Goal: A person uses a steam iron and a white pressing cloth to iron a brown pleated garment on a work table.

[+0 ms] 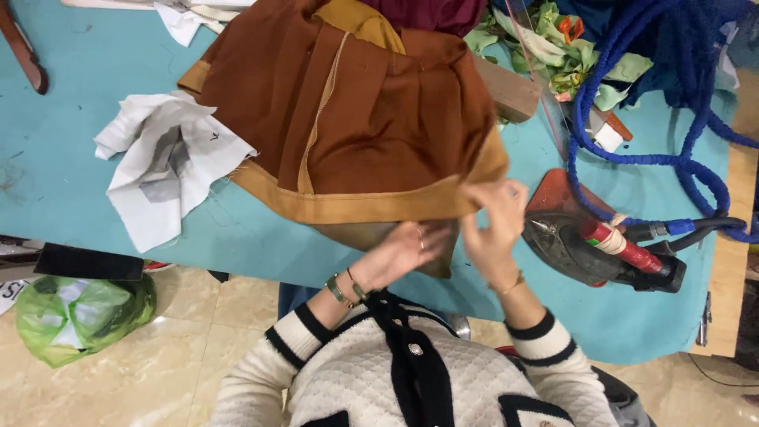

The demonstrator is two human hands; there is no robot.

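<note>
A rust-brown garment (371,119) with a tan band along its hem lies spread on the teal counter (71,142), its hem hanging toward the near edge. The left hand (403,251) lies flat with fingers spread against the underside of the hem, while the right hand (494,229) pinches the tan corner between thumb and fingertips. Just beside the right hand sits an iron (601,249) with its blue hose (656,119) looping across the right end of the counter. Crumpled white cloth (170,162) lies near the left. Bare teal counter stretches left of it; a green bag (79,316) rests on the floor.
</note>
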